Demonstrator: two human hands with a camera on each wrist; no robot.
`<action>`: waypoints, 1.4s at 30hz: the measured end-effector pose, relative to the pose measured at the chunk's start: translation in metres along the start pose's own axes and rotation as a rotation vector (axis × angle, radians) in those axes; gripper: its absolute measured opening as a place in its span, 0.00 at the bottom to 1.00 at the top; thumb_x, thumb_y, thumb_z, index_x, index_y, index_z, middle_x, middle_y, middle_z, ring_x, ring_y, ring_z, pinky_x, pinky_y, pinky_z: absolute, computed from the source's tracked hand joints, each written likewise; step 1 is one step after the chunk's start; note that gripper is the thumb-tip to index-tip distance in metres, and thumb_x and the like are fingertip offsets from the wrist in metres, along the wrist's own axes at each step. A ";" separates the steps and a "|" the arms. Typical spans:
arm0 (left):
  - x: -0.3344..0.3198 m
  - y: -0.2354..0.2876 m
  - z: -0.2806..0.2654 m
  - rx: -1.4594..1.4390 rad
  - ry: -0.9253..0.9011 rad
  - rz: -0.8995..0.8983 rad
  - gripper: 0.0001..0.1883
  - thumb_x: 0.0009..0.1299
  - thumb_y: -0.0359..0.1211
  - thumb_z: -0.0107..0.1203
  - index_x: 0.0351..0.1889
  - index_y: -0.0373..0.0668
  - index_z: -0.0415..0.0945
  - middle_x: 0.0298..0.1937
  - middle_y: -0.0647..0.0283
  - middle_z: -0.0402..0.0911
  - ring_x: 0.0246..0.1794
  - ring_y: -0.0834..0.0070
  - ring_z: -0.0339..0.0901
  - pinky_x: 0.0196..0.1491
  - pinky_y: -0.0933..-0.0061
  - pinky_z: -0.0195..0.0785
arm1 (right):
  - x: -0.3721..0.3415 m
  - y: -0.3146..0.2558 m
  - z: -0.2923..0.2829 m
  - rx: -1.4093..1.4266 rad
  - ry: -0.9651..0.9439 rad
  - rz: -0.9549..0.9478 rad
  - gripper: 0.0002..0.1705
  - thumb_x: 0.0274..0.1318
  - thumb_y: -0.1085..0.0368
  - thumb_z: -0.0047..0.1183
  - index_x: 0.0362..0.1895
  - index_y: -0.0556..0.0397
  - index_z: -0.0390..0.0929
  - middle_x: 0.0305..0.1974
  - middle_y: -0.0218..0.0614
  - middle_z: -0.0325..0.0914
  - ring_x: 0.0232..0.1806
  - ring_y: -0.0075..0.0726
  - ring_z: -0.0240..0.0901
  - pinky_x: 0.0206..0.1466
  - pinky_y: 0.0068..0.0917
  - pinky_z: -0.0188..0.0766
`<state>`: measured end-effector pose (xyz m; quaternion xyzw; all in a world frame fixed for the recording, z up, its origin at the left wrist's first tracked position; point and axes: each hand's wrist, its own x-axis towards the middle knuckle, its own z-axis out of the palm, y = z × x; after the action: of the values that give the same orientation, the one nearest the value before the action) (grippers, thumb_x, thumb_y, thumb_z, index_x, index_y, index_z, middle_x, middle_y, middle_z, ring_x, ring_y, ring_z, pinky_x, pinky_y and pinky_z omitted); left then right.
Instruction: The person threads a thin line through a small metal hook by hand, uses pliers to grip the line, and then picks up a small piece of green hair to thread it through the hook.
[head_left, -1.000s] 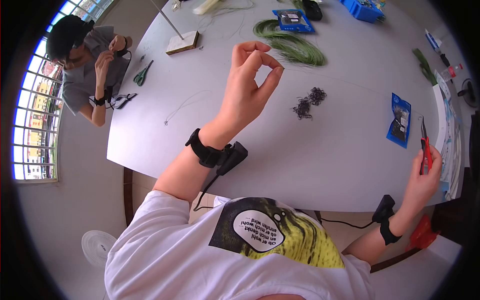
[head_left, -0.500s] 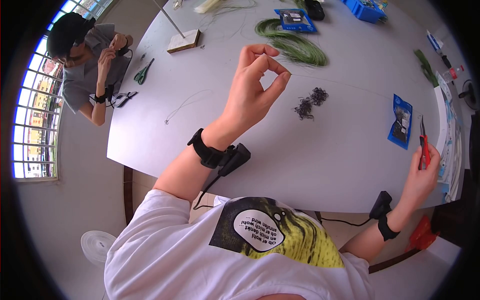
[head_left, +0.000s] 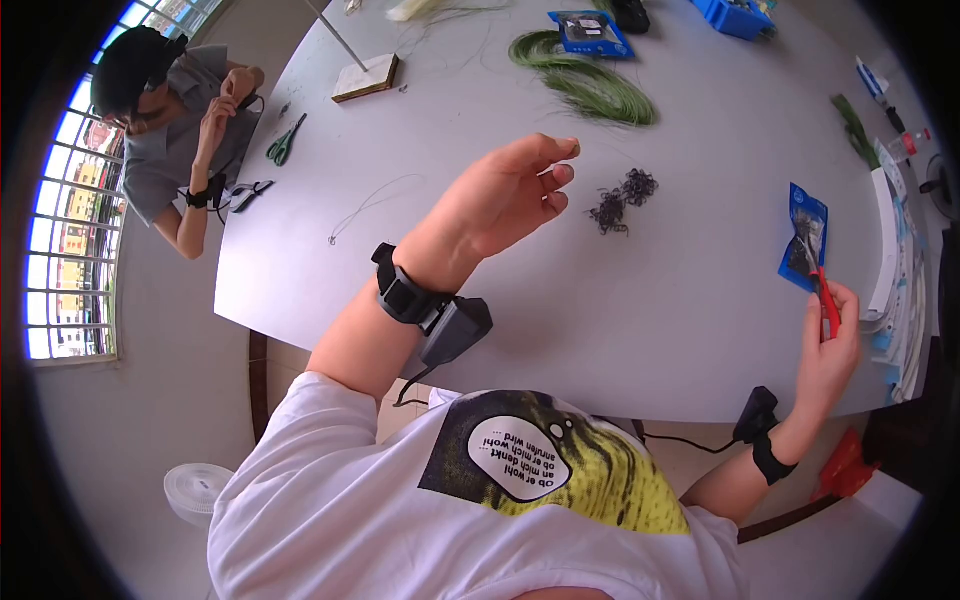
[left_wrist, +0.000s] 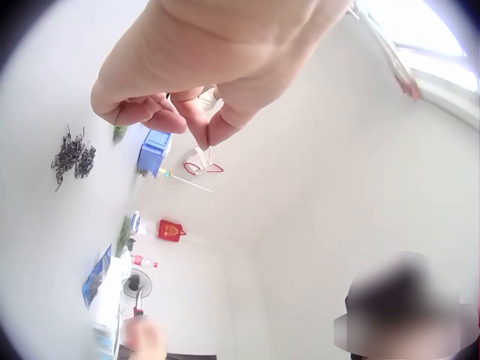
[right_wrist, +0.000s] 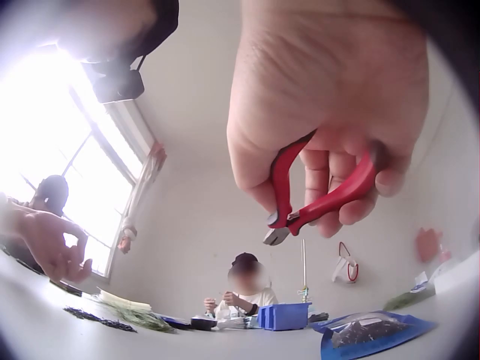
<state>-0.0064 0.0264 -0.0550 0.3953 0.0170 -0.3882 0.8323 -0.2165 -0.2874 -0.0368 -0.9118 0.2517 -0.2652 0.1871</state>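
Observation:
My left hand is raised over the middle of the table, palm turned partly toward me. In the left wrist view its thumb and forefinger tips meet in a pinch; the thin line between them barely shows. Close beyond it lies a pile of small black curled pieces. At the right, my right hand holds small pliers with red handles, fingers around the handles. Their narrow metal nose overlaps a blue packet of dark pieces in the head view.
A bundle of green line and another blue packet lie farther back, near a blue bin. A rod on a wooden base stands back left. Green scissors lie near another person. Papers line the right edge.
My left hand has rolled over and dropped nearer to me, its forefinger-and-thumb ring no longer facing the head view. The pliers have moved left over the blue packet. The stretched line has faded from sight.

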 end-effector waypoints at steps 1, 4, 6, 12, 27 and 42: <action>0.001 0.000 0.000 0.002 0.000 -0.002 0.03 0.72 0.31 0.51 0.40 0.43 0.71 0.47 0.73 0.73 0.36 0.86 0.65 0.42 0.79 0.62 | -0.002 -0.002 0.001 0.041 -0.032 -0.024 0.12 0.60 0.66 0.56 0.47 0.55 0.75 0.41 0.38 0.80 0.43 0.36 0.78 0.49 0.32 0.71; 0.002 0.002 -0.002 -0.047 0.007 -0.035 0.05 0.72 0.32 0.51 0.41 0.42 0.71 0.45 0.73 0.72 0.36 0.87 0.65 0.41 0.80 0.61 | -0.004 -0.004 0.001 0.079 -0.050 -0.068 0.12 0.59 0.69 0.56 0.47 0.56 0.75 0.43 0.39 0.79 0.44 0.37 0.77 0.51 0.33 0.70; 0.003 0.002 -0.004 -0.058 0.004 -0.039 0.05 0.71 0.32 0.52 0.41 0.42 0.71 0.44 0.73 0.72 0.35 0.87 0.65 0.40 0.80 0.61 | -0.005 -0.009 -0.001 0.071 -0.034 -0.088 0.12 0.58 0.70 0.55 0.47 0.57 0.74 0.44 0.39 0.79 0.44 0.38 0.77 0.51 0.33 0.70; 0.001 0.000 0.000 -0.033 0.039 -0.008 0.06 0.71 0.32 0.53 0.41 0.41 0.73 0.44 0.73 0.72 0.35 0.86 0.65 0.40 0.80 0.61 | -0.019 -0.064 0.006 0.310 -0.378 -0.347 0.16 0.47 0.71 0.58 0.43 0.59 0.74 0.39 0.44 0.77 0.41 0.50 0.74 0.48 0.36 0.71; -0.016 -0.011 0.022 0.255 -0.048 0.143 0.04 0.71 0.32 0.54 0.34 0.44 0.74 0.44 0.72 0.70 0.37 0.86 0.63 0.44 0.80 0.57 | -0.009 -0.125 0.050 0.351 -0.103 -0.643 0.19 0.42 0.71 0.64 0.42 0.56 0.76 0.37 0.39 0.80 0.36 0.46 0.75 0.39 0.36 0.73; -0.016 -0.015 0.026 0.268 0.014 0.118 0.05 0.70 0.32 0.56 0.31 0.47 0.75 0.46 0.74 0.70 0.37 0.87 0.63 0.44 0.79 0.57 | -0.009 -0.125 0.057 0.207 0.020 -0.711 0.20 0.40 0.69 0.65 0.42 0.54 0.77 0.37 0.35 0.79 0.36 0.42 0.74 0.38 0.36 0.72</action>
<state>-0.0347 0.0136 -0.0419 0.5058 -0.0525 -0.3346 0.7934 -0.1451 -0.1699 -0.0262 -0.9159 -0.1072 -0.3466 0.1718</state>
